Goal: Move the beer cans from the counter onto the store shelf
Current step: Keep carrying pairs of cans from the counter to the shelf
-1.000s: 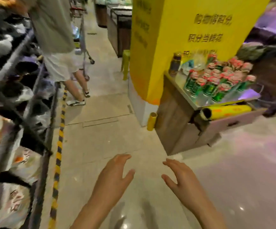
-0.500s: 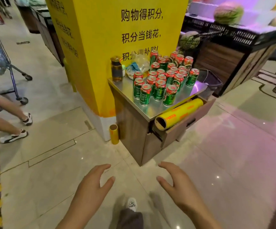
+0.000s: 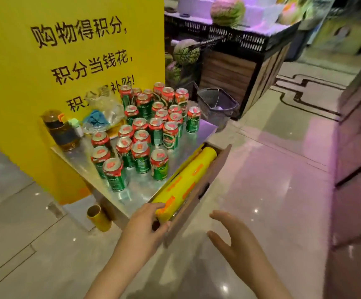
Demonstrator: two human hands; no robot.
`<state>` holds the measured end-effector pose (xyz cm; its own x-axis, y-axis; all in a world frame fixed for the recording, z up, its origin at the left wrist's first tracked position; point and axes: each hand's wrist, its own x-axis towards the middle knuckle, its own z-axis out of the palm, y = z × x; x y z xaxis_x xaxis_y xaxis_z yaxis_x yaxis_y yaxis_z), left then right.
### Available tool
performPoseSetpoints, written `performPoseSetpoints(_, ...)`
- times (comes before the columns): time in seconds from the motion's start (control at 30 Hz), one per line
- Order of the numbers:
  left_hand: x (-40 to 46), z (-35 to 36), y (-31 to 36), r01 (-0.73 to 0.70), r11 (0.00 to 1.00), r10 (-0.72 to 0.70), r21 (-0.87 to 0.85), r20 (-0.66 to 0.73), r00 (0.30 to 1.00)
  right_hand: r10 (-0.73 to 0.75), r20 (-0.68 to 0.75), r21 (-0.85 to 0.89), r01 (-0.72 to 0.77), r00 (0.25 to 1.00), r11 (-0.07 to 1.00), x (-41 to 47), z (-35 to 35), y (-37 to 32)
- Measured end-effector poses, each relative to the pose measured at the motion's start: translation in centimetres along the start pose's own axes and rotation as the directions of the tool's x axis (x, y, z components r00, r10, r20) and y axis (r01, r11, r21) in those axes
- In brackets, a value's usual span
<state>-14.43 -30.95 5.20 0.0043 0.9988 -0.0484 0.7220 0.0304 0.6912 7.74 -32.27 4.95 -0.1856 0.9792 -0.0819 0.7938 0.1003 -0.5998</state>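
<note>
The left hand (image 3: 141,226) and the right hand (image 3: 237,242) are nearest. Both are open with spread fingers, and neither one holds a can. The left fingers (image 3: 153,209) lie over the near end of a yellow roll (image 3: 185,182), but it is hard to tell if they touch it. The roll lies in an open drawer (image 3: 199,194) just under the counter (image 3: 145,188).

The cans (image 3: 145,134) stand upright in a crowd on the shiny counter, close together, many touching. None is on a shelf yet. They look full, so each is likely a bit heavy, hard and smooth, maybe slippery. The best hold is round the middle of a front can (image 3: 115,173), which has free room.

Farther back stand a brown jar (image 3: 59,130) and a plastic bag (image 3: 104,114) with something blue inside. A basket (image 3: 217,106) sits behind on the floor.
</note>
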Motion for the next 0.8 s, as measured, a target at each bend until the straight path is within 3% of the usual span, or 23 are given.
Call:
performPoseSetpoints(0.23, 11.3, 6.0, 7.3, -0.054, 0.998, 0.053, -0.014, -0.048, 0.997, -0.036, 0.004, -0.007, 0.036, 0.999, 0.999, 9.8, -7.5, 8.9)
performPoseSetpoints(0.43, 17.2, 8.0, 11.2, 0.038, 0.997, -0.051, -0.073, -0.183, 0.982, -0.195, 0.059, 0.002, 0.195, 0.979, 0.981, 19.1, -12.5, 11.7)
performPoseSetpoints(0.67, 22.6, 6.1, 9.1, 0.267, 0.958, -0.285, -0.102, -0.292, 0.913, -0.359, 0.206, 0.047, 0.358, 0.910, 0.933, 31.0, -13.1, 10.1)
performPoseSetpoints(0.8, 28.0, 3.9, 7.1, 0.296, 0.945, -0.327, -0.138, -0.361, 0.874, -0.369, 0.225, 0.037, 0.371, 0.902, 0.928, 38.0, -12.7, 8.7)
